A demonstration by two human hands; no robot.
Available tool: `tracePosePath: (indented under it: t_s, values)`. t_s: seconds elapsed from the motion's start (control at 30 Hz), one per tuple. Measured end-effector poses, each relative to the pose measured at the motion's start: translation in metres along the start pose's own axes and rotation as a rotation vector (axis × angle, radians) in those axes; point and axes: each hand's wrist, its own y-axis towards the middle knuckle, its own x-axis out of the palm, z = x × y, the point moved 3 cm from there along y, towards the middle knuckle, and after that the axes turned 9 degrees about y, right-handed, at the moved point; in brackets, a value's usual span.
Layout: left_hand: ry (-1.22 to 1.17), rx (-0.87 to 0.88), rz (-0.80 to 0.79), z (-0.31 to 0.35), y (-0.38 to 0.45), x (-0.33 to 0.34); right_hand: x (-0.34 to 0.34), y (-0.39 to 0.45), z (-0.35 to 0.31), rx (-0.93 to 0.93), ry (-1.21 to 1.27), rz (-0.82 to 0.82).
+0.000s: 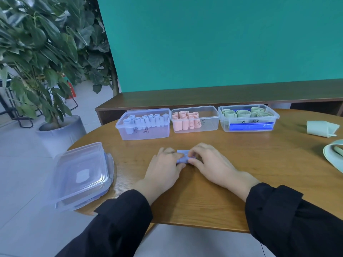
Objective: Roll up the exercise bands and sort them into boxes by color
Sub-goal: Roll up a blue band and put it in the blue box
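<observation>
On the round wooden table (213, 191) three clear boxes stand in a row at the far edge: the left box (143, 127) with pale blue rolls, the middle box (195, 120) with pink rolls, the right box (247, 119) with green rolls. A stack of lids (81, 175) lies at the near left and hangs partly over the table edge; a push from the left sleeve can send it to the floor. At the far right, two green bands (322, 127) wait, one loosely folded, the other (334, 154) half out of view.

Near the middle, the left hand (163, 167) and the right hand (209, 163) meet over a small blue band (182, 158), which rests on the table. The fingers of both hands are curled narrow and pinch the roll from both sides. I judge the roll is almost finished. The material looks springy, so if the pinch loosens during the lift, the roll can open again. It belongs in the left box, which is already rather full, so the roll can be squeezed or uncoil there.
</observation>
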Motion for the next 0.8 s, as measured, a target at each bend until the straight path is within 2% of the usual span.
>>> tracePosePath:
  t_s: [0.2,0.4,0.57,0.67,0.8]
  values:
    - [0.034,-0.016,-0.062,-0.002,0.015,0.003,-0.003,0.004,0.009,0.044,-0.071,-0.064]
    - [-0.096,0.018,0.054,-0.01,0.017,0.005,-0.002,0.019,0.017,0.053,-0.118,-0.102]
    - [0.001,0.027,-0.006,-0.01,0.028,0.006,-0.003,0.027,0.016,0.069,-0.154,-0.13]
    - [0.04,0.011,-0.04,-0.01,0.036,0.004,0.001,0.029,0.015,0.093,-0.154,-0.102]
    - [0.121,0.02,-0.074,-0.01,0.04,0.011,-0.001,0.032,0.017,0.153,-0.068,0.049]
